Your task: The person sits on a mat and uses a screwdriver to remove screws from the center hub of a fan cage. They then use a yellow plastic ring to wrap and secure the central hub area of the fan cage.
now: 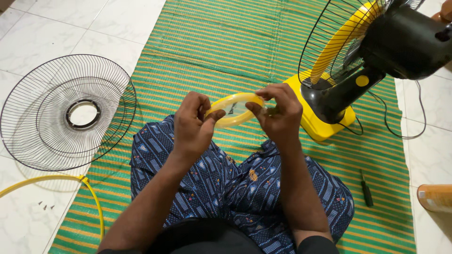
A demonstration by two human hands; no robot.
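Fingers of both hands [238, 117] hide the yellow disc's [234, 109] edges.

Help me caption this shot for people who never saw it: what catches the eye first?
At centre, the left hand and right hand hold a yellow ring over the lap. A yellow-and-black fan stands upper right on the green striped mat; a detached wire grille lies left on the tiles.

Even, bright indoor light, soft shadows under the fan guard [68, 112], sharp focus throughout.
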